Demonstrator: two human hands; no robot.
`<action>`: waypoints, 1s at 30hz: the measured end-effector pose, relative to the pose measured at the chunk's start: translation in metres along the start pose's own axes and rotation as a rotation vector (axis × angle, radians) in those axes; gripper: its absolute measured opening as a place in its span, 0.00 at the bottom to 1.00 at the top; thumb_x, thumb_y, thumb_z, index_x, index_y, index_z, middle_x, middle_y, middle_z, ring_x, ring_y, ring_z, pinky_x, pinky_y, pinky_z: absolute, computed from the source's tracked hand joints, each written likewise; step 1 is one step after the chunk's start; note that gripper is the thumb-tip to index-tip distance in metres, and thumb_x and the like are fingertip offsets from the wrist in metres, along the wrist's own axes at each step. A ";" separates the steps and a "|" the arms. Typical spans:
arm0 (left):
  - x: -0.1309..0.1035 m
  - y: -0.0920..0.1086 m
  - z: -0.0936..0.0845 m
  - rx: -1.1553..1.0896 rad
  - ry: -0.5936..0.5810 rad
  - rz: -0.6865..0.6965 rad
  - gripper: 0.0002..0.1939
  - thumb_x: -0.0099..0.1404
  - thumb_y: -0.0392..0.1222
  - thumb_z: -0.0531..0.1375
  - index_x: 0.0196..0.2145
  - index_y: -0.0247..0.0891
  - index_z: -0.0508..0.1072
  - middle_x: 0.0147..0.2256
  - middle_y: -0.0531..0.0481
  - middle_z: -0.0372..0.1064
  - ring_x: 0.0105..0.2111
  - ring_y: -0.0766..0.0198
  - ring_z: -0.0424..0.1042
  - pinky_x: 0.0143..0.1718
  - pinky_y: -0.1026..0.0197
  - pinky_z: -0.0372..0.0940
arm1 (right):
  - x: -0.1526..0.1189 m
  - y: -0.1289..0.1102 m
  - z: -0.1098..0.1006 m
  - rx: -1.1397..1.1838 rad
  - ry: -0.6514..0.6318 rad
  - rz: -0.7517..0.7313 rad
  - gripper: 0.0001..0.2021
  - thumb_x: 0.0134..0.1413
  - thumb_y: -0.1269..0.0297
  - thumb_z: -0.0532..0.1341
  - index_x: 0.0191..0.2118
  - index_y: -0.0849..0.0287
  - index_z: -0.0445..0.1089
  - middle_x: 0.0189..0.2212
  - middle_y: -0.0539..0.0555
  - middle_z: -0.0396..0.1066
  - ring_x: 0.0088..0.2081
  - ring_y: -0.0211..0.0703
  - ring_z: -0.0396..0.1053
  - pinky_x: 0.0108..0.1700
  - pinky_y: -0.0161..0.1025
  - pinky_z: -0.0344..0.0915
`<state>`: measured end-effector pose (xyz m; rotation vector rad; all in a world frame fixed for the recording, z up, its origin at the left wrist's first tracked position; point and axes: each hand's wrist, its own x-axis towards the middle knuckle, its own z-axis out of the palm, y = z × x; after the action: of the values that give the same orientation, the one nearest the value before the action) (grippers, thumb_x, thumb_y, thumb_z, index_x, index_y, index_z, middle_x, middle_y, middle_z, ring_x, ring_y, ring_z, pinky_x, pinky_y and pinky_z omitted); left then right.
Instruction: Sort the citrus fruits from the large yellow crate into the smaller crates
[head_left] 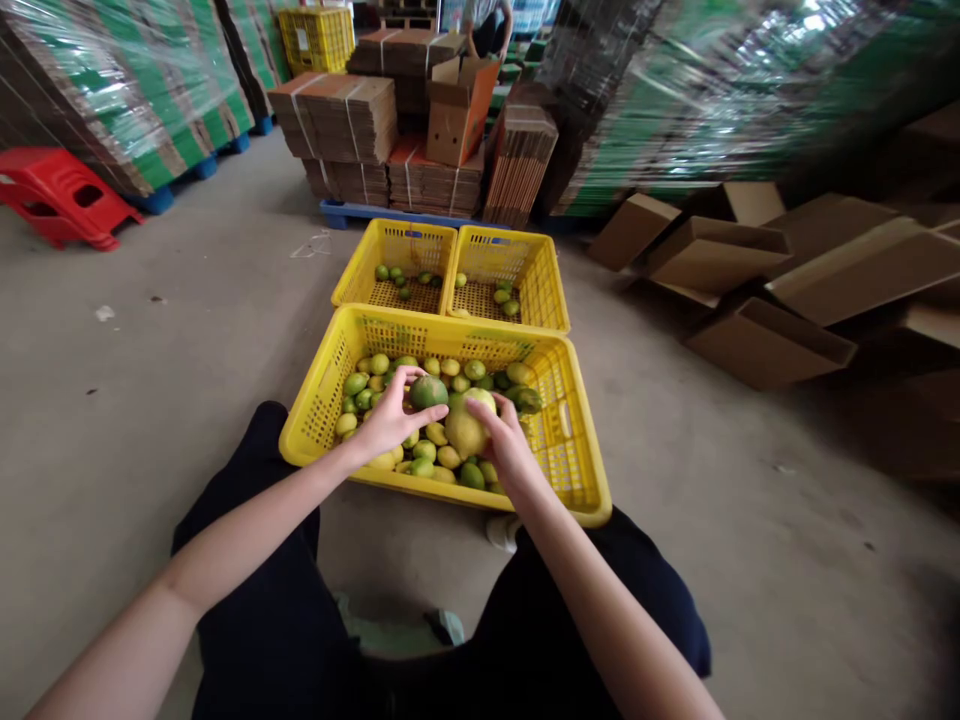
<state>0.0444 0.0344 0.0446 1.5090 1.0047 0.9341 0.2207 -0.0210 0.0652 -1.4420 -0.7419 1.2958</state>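
My left hand (397,412) is closed around a dark green citrus fruit (429,392), thumb below and fingers above. Close beside it, my right hand (510,445) grips a larger yellow-green lemon (466,430); whether a second fruit is in that grip I cannot tell. Both hands hover over the large yellow crate (589,470) in front of my knees. Loose green and yellow lemons (424,450) cover much of its bottom. Beyond it stand two smaller-looking yellow crates, the left one (352,275) and the right one (551,285), each with a few green fruits inside.
Bundled flat cardboard (337,115) and an open carton (457,110) sit on a blue pallet (337,213) ahead. Empty boxes (720,255) lie piled at right. A red stool (67,195) is at left. Wrapped pallet stacks flank the scene, and a person (487,25) is far back.
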 end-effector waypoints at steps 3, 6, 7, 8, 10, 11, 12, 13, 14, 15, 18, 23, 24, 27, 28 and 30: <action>-0.002 0.005 -0.002 0.134 0.047 0.228 0.28 0.57 0.47 0.72 0.50 0.43 0.65 0.51 0.44 0.66 0.46 0.59 0.71 0.42 0.58 0.72 | 0.001 0.002 -0.003 -0.306 0.180 -0.348 0.39 0.38 0.52 0.75 0.56 0.52 0.60 0.42 0.55 0.77 0.41 0.54 0.77 0.42 0.50 0.77; -0.003 0.012 -0.005 0.232 0.067 0.456 0.24 0.59 0.42 0.71 0.50 0.44 0.66 0.49 0.45 0.65 0.50 0.56 0.69 0.46 0.56 0.71 | 0.000 0.003 -0.004 -0.589 0.234 -0.741 0.30 0.43 0.58 0.73 0.53 0.51 0.64 0.46 0.57 0.76 0.47 0.56 0.75 0.49 0.55 0.74; -0.003 0.015 -0.006 0.258 0.066 0.523 0.23 0.60 0.41 0.70 0.50 0.44 0.67 0.49 0.45 0.65 0.51 0.56 0.69 0.48 0.54 0.70 | -0.001 0.003 -0.004 -0.652 0.254 -0.845 0.27 0.46 0.60 0.72 0.52 0.51 0.65 0.46 0.57 0.75 0.48 0.56 0.74 0.50 0.55 0.73; -0.003 0.017 -0.007 0.279 0.065 0.581 0.22 0.61 0.39 0.70 0.50 0.44 0.67 0.48 0.45 0.65 0.52 0.55 0.69 0.49 0.53 0.70 | -0.001 0.004 -0.004 -0.692 0.269 -0.926 0.24 0.48 0.61 0.71 0.51 0.51 0.65 0.46 0.57 0.75 0.48 0.56 0.74 0.50 0.55 0.73; -0.003 0.021 -0.009 0.313 0.069 0.665 0.21 0.62 0.37 0.69 0.50 0.45 0.67 0.48 0.46 0.64 0.52 0.55 0.69 0.52 0.50 0.69 | -0.002 0.005 -0.003 -0.725 0.290 -1.027 0.24 0.51 0.64 0.70 0.53 0.50 0.64 0.46 0.57 0.75 0.48 0.55 0.74 0.50 0.54 0.74; -0.003 0.022 -0.010 0.332 0.074 0.691 0.20 0.62 0.37 0.68 0.50 0.45 0.67 0.48 0.46 0.65 0.52 0.55 0.70 0.53 0.49 0.69 | -0.003 0.005 -0.002 -0.731 0.300 -1.056 0.24 0.52 0.64 0.69 0.54 0.50 0.64 0.47 0.57 0.75 0.48 0.55 0.74 0.50 0.55 0.74; -0.003 0.023 -0.010 0.351 0.078 0.708 0.20 0.63 0.36 0.68 0.50 0.45 0.67 0.48 0.46 0.65 0.51 0.55 0.70 0.54 0.48 0.68 | -0.003 0.005 -0.002 -0.736 0.308 -1.081 0.25 0.53 0.65 0.69 0.55 0.50 0.63 0.48 0.57 0.75 0.49 0.55 0.74 0.50 0.55 0.74; -0.003 0.023 -0.011 0.372 0.080 0.717 0.20 0.63 0.36 0.68 0.50 0.46 0.68 0.48 0.47 0.65 0.52 0.55 0.70 0.54 0.47 0.68 | -0.004 0.004 -0.002 -0.741 0.311 -1.105 0.25 0.53 0.66 0.68 0.55 0.49 0.63 0.49 0.58 0.75 0.50 0.56 0.74 0.51 0.56 0.73; -0.003 0.023 -0.011 0.390 0.080 0.722 0.20 0.63 0.35 0.67 0.50 0.46 0.68 0.48 0.47 0.65 0.52 0.55 0.70 0.54 0.47 0.68 | -0.005 0.004 -0.003 -0.747 0.310 -1.129 0.25 0.54 0.67 0.68 0.56 0.49 0.62 0.50 0.58 0.74 0.51 0.56 0.74 0.52 0.57 0.73; -0.003 0.023 -0.012 0.403 0.078 0.726 0.20 0.64 0.35 0.67 0.50 0.46 0.68 0.49 0.47 0.65 0.52 0.55 0.70 0.54 0.47 0.68 | -0.005 0.004 -0.003 -0.752 0.308 -1.152 0.25 0.54 0.68 0.68 0.56 0.50 0.62 0.51 0.59 0.74 0.52 0.57 0.73 0.53 0.58 0.73; -0.003 0.022 -0.012 0.410 0.078 0.734 0.20 0.64 0.35 0.67 0.51 0.47 0.68 0.49 0.47 0.66 0.52 0.55 0.70 0.54 0.47 0.68 | -0.006 0.003 -0.004 -0.762 0.304 -1.191 0.25 0.54 0.69 0.67 0.56 0.50 0.62 0.51 0.60 0.74 0.53 0.58 0.73 0.53 0.59 0.72; -0.004 0.021 -0.013 0.431 0.087 0.771 0.20 0.64 0.32 0.66 0.51 0.47 0.68 0.49 0.47 0.66 0.52 0.55 0.70 0.54 0.47 0.69 | -0.007 0.003 -0.004 -0.761 0.307 -1.208 0.25 0.54 0.69 0.68 0.56 0.51 0.62 0.50 0.60 0.73 0.52 0.58 0.73 0.52 0.59 0.73; -0.004 0.021 -0.013 0.445 0.090 0.772 0.20 0.64 0.32 0.66 0.51 0.47 0.68 0.49 0.47 0.66 0.52 0.55 0.70 0.54 0.47 0.69 | -0.007 0.003 -0.004 -0.764 0.304 -1.206 0.25 0.54 0.69 0.67 0.56 0.51 0.62 0.50 0.60 0.73 0.52 0.58 0.73 0.52 0.60 0.73; -0.005 0.021 -0.013 0.484 0.099 0.762 0.20 0.64 0.32 0.65 0.51 0.47 0.69 0.49 0.47 0.66 0.52 0.56 0.71 0.53 0.47 0.70 | -0.007 0.003 -0.004 -0.773 0.292 -1.196 0.25 0.55 0.69 0.67 0.57 0.50 0.62 0.51 0.60 0.73 0.53 0.59 0.72 0.53 0.60 0.72; -0.006 0.021 -0.013 0.491 0.103 0.756 0.19 0.64 0.32 0.65 0.50 0.47 0.69 0.49 0.47 0.66 0.52 0.56 0.71 0.53 0.47 0.70 | -0.007 0.003 -0.004 -0.775 0.288 -1.197 0.25 0.54 0.69 0.66 0.57 0.50 0.63 0.51 0.60 0.72 0.53 0.59 0.72 0.53 0.61 0.72; -0.007 0.020 -0.013 0.496 0.110 0.749 0.19 0.64 0.33 0.66 0.50 0.47 0.69 0.49 0.47 0.67 0.51 0.56 0.71 0.53 0.47 0.71 | -0.007 0.003 -0.004 -0.777 0.287 -1.202 0.25 0.54 0.69 0.66 0.57 0.50 0.63 0.51 0.60 0.72 0.53 0.59 0.72 0.53 0.61 0.72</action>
<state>0.0321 0.0307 0.0665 2.3578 0.7747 1.3556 0.2225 -0.0291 0.0639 -1.2754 -1.6486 -0.1587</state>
